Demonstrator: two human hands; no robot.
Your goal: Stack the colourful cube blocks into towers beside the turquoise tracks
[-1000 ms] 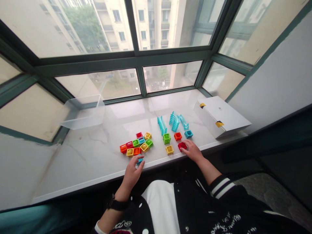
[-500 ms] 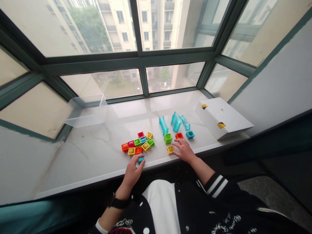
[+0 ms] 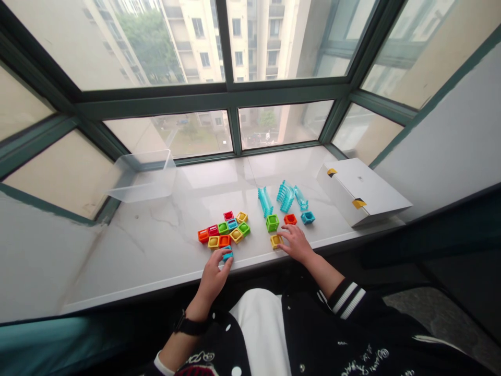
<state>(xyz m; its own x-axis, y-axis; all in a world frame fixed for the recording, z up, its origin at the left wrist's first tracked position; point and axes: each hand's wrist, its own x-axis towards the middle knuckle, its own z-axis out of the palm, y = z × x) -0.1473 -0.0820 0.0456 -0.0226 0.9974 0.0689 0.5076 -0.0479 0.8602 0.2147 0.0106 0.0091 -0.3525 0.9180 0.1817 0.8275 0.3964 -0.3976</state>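
Near the counter's front edge, my left hand (image 3: 214,272) has thumb and fingers around a small blue block (image 3: 227,255), partly covered by the fingertips. My right hand (image 3: 296,243) reaches in from the right, its thumb and forefinger at the right side of a yellow block (image 3: 275,241). Just behind that yellow block are a green block (image 3: 272,223) and an orange-red block (image 3: 290,219). A second blue block (image 3: 307,217) lies farther right. Beyond my left hand is a cluster of several coloured blocks, including an orange one (image 3: 224,241) and a red one (image 3: 228,215).
Translucent blue track pieces lie behind the green block: a straight one (image 3: 265,201), a curved one (image 3: 285,196) and a narrow one (image 3: 301,198). A clear plastic bin (image 3: 151,190) stands at the back left, a white box (image 3: 368,190) at the right. Windows border the white counter (image 3: 156,266).
The view has shifted slightly, so the scene sits a little farther right. Both hands stay at the same blocks, and the blocks keep their layout.
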